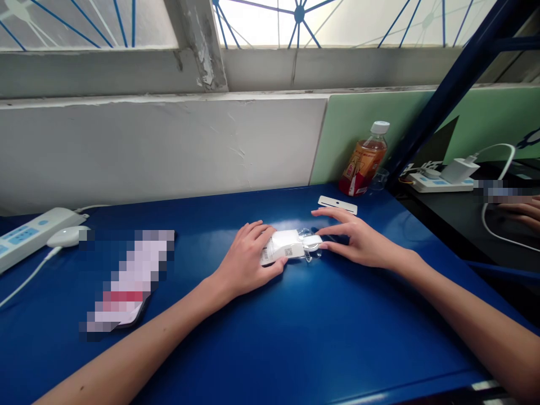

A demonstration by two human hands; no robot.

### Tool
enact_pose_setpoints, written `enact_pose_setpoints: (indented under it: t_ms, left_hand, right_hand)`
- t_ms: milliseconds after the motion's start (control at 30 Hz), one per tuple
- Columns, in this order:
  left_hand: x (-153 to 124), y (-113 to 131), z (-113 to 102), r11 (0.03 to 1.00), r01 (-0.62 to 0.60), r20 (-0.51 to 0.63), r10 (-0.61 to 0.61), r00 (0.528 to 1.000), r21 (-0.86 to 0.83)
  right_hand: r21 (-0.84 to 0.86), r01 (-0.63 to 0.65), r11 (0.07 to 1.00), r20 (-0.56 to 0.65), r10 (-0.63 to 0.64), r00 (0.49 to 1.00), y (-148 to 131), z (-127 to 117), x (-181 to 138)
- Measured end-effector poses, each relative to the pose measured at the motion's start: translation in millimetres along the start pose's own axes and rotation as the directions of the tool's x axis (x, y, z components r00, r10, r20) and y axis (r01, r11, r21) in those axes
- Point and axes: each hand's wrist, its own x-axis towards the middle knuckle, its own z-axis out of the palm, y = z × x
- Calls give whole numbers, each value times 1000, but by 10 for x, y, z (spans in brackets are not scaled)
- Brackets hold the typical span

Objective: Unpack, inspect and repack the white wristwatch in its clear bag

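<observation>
A small white box (282, 246) with a printed label lies on the blue table (295, 337) near its middle. My left hand (247, 260) is wrapped round the box's left end and holds it down. A small white and clear piece (311, 244) sits at the box's right end. My right hand (353, 237) rests beside that piece with its fingers stretched out, the thumb touching it.
A flat white strip (337, 204) lies behind my right hand. A bottle of orange drink (365, 160) stands at the back right by the green panel. A phone (126, 281) and a white power strip (29, 233) lie at left. Another person's hand (523, 211) shows at far right.
</observation>
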Motion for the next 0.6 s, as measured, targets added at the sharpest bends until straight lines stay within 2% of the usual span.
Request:
enact_pose_setpoints:
  t_ms: [100,200,433,600]
  left_hand:
    - [-3,9,-6,1000,-3,36,3,999,8]
    - [-17,13,-3,999,-21,70,18,997,34]
    - [-46,-15,36,999,-21,91,18,996,27]
    - [-40,-13,36,998,-26,96,21,995,53]
  right_hand:
    - [6,-41,999,47,41,998,26,2,-9]
    - [20,-75,997,25,74,997,5,55,-11]
    - [79,-56,995,26,54,998,-77,196,-11]
    - [45,-42,998,34,40,999,-82,172,-1]
